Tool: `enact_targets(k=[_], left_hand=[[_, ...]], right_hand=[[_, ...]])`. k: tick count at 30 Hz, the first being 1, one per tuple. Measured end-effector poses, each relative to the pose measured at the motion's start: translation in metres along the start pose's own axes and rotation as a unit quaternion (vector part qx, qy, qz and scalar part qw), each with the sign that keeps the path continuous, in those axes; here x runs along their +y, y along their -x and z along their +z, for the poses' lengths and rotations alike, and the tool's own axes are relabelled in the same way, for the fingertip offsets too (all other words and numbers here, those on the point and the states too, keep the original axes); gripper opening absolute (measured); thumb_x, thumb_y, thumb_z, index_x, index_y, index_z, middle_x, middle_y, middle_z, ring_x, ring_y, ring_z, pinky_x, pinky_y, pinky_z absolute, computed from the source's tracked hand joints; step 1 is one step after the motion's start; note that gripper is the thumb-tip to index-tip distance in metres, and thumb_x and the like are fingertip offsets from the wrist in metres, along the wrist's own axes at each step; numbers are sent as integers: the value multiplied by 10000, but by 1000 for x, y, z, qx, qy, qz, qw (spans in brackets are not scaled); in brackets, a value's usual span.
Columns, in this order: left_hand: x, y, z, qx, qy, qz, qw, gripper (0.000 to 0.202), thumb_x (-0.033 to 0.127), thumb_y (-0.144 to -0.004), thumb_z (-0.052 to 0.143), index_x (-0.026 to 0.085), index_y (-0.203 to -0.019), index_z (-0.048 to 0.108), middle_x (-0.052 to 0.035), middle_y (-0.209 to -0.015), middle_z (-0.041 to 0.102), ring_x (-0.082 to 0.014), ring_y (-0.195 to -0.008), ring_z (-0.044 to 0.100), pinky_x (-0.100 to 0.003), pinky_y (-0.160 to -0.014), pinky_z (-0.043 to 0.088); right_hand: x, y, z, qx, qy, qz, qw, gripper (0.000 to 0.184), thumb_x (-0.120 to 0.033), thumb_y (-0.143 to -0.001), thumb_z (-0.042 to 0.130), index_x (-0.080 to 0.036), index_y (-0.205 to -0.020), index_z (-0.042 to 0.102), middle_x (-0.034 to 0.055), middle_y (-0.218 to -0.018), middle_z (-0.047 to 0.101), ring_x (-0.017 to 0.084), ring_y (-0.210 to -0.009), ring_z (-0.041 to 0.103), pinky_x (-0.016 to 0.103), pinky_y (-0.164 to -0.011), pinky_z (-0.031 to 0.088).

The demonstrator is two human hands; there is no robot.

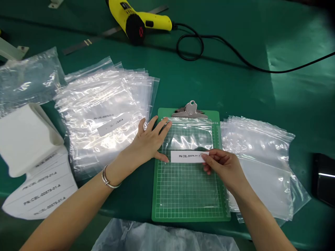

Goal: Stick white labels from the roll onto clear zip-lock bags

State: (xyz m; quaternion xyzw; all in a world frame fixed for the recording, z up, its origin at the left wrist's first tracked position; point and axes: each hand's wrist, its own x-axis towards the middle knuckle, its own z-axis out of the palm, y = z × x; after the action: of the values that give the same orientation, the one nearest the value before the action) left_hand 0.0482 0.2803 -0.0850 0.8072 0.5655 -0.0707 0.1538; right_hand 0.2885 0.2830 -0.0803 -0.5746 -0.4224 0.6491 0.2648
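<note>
Left hand (148,143) lies flat and open on a clear zip bag (187,137), fingers (157,125) spread, with its thumb tip just beside the left end of a white printed label (187,156) reading PN:CBL-00578-01-A. Right hand (225,169) is closed narrowly, thumb and forefinger pinching the label's right end. The label lies across the middle of the bag, which rests on a green gridded clipboard (157,195) below its metal clip (190,111).

Both forearms reach in from the near edge, angling toward each other, and thin silver bangles (108,177) circle the left wrist. Just right of the clipboard lies a stack of clear zip bags (259,157). To its left is a larger fanned stack of zip bags (104,104), with a matching label (113,123) on the top bag. Farther left are a loose clear plastic bag (28,78), a folded white item (26,139) and a white label sheet (42,190).

All of this sits on a glossy green table covering (248,104). Toward the far edge lie a yellow heat gun (136,21), its coiled black cord (190,45) and a steel rule (104,35). Grey plastic sheeting (162,237) hangs below the near edge.
</note>
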Motion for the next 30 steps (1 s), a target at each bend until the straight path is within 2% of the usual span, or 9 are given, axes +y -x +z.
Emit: enact_targets(k=[9, 15, 30], left_hand=[[-1, -1, 0, -20, 23, -4, 1000, 1175, 643, -578, 717, 85, -1435, 137, -187, -1492, 138, -442, -1327, 77, -649, -1022, 28], [-1, -1, 0, -22, 15, -3, 1000, 1185, 664, -582, 699, 71, -1434, 126, -172, -1498, 115, -424, -1333, 68, -644, -1024, 37], [-2, 0, 1, -17, 20, 3, 1000, 1156, 638, -603, 702, 83, -1437, 125, -186, -1494, 127, -441, -1327, 77, -646, -1020, 35]], right_hand=[[8, -1, 1, 41, 24, 28, 998, 229, -368, -591, 796, -163, -617, 698, 8, -450, 625, 110, -373, 557, 172, -332, 476], [14, 1, -1, 57, 29, 19, 998, 218, -364, -592, 799, -175, -644, 705, 0, -452, 636, 104, -384, 570, 166, -362, 486], [17, 0, -2, 63, 30, 19, 997, 194, -353, -594, 802, -189, -653, 719, 3, -469, 654, 111, -381, 580, 175, -370, 499]])
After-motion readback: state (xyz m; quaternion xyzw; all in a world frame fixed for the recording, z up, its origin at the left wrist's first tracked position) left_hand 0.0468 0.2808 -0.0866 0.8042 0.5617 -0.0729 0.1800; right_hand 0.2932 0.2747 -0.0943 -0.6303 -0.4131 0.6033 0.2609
